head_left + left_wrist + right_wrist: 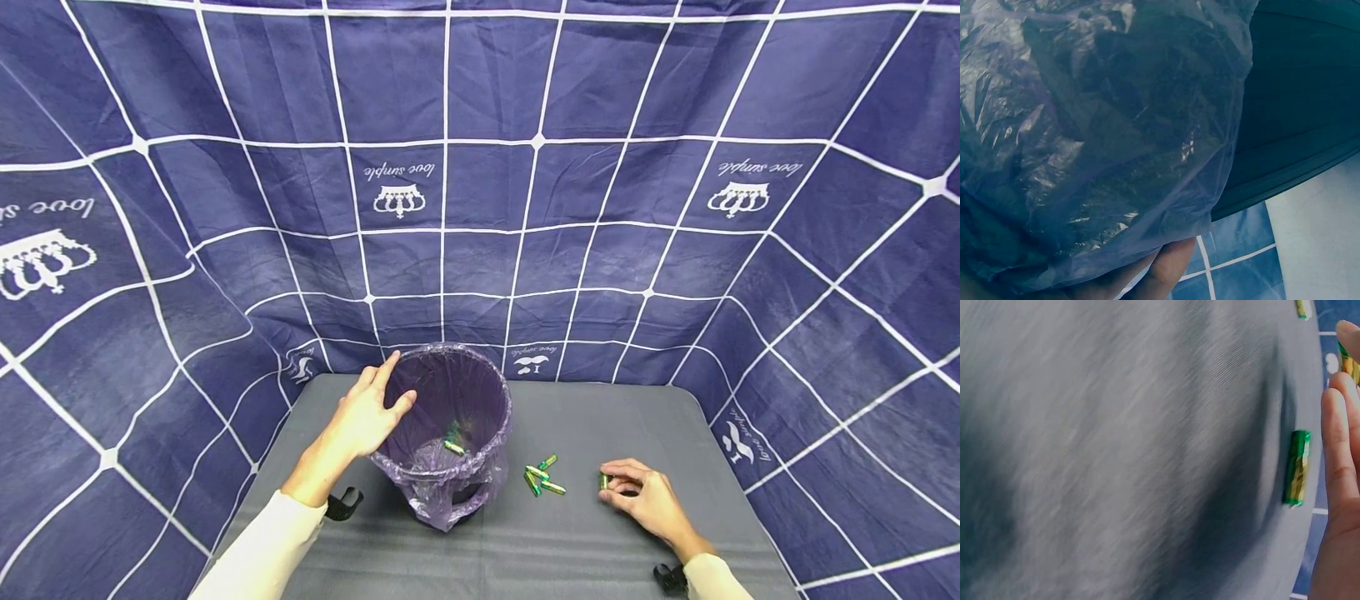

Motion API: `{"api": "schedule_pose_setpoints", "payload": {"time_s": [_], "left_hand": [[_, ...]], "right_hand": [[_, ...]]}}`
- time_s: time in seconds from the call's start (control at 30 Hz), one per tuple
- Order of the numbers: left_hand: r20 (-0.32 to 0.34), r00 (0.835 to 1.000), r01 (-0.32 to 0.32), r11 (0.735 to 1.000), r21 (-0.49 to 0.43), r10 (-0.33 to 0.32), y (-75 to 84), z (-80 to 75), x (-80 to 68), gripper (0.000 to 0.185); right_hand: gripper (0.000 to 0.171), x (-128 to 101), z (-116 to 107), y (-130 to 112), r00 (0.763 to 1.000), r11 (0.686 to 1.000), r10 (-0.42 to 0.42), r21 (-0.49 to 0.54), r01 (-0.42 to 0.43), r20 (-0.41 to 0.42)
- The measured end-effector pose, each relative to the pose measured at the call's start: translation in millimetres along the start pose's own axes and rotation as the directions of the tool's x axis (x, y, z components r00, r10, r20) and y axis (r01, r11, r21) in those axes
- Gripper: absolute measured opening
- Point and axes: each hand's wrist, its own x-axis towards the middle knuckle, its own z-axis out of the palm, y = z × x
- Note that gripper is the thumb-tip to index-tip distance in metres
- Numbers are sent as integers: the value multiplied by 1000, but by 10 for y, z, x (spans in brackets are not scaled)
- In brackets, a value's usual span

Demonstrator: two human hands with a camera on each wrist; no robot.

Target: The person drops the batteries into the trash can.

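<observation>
My left hand (367, 417) rests at the left rim of a trash bin (427, 473) lined with a translucent purple bag (491, 467). Its fingers are stretched along the rim, with the thumb over the opening. In the left wrist view, fingers (1169, 269) show below the bag's edge. One green-and-gold battery (453, 447) lies inside the bin. On the right, my right hand (641, 493) pinches another battery (604, 481) between thumb and fingertips, low over the table. Several similar batteries (553, 487) lie in a small heap between bin and right hand.
The grey table (570, 550) carries the bin and batteries. A blue cloth (480, 192) with white grid lines hangs behind and on both sides. Black straps (343, 503) are around both wrists.
</observation>
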Motion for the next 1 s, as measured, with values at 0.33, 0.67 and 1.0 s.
{"api": "schedule_pose_setpoints", "payload": {"time_s": [0.33,0.67,1.0], "left_hand": [[16,1000,20,1000,6,-20,-6,8,26,84],[13,997,78,997,4,-78,21,-38,17,86],[52,999,-14,998,-55,17,-70,-100,-18,89]], "right_hand": [[44,258,2,-268,993,993,-93,65,98,-69],[47,546,-30,-650,977,975,-206,71,209,-47],[51,770,-21,-1027,973,970,-232,66,232,-6]]}}
